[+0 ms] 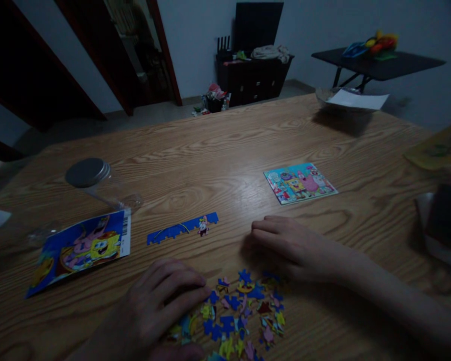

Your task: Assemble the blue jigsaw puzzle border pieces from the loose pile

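A loose pile of jigsaw pieces (227, 325), mostly blue, yellow and pink, lies on the wooden table in front of me. My left hand (161, 301) rests at the pile's left side, fingers stretched out and thumb apart, with the fingertips touching pieces at the edge. Just beyond the pile, my right hand (285, 245) lies on the table with its fingers curled under; whatever they hold, if anything, is hidden. A joined strip of blue puzzle pieces (176, 230) lies ahead of my left hand, with a pink cartoon-face piece (203, 226) attached along its lower edge.
A cartoon picture card (299, 183) lies beyond my right hand. To the left are a printed cartoon sheet (86, 245) and a clear jar (108, 188) with a grey lid, tipped over. A dark object (445, 215) sits at the right; a clear bowl (325, 100) stands at the far edge.
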### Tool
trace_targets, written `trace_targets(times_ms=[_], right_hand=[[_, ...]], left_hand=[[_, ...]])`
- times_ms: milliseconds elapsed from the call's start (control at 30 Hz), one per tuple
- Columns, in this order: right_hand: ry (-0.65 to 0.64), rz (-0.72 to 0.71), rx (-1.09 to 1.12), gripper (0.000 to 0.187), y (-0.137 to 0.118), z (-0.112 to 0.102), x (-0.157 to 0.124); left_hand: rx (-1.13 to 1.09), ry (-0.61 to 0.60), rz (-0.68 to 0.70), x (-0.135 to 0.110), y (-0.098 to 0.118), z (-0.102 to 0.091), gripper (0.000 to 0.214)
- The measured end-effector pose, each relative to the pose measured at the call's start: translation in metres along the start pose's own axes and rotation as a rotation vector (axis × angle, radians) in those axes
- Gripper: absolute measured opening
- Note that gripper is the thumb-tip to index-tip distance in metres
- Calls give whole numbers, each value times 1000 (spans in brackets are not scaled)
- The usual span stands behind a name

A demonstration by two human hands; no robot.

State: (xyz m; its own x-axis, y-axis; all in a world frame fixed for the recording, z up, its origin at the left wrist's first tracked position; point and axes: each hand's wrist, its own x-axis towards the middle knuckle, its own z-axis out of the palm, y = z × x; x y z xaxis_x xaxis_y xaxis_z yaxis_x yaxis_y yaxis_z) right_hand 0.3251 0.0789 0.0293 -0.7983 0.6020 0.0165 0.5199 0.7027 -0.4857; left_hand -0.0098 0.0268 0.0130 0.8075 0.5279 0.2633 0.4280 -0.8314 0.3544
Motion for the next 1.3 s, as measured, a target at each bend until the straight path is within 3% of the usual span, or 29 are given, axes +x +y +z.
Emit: trace_targets(times_ms=[300, 467, 800, 1067, 1300], right_hand=[[-36, -98, 88, 12, -20, 15, 5], [-5, -177, 4, 21, -36, 29, 7], [18, -192, 38, 5, -40, 40, 3], [34, -138, 101, 7, -41, 28, 3], [76, -50, 21, 20, -23, 6, 2]], left_hand=[[-36, 21, -17, 2, 1, 2, 44], [-57, 19, -42, 2, 3, 3, 40], [-81, 30, -55, 7, 5, 0, 34], [-92, 29, -61, 4, 5, 1, 34], [-91, 9, -54, 4, 5, 1, 30]])
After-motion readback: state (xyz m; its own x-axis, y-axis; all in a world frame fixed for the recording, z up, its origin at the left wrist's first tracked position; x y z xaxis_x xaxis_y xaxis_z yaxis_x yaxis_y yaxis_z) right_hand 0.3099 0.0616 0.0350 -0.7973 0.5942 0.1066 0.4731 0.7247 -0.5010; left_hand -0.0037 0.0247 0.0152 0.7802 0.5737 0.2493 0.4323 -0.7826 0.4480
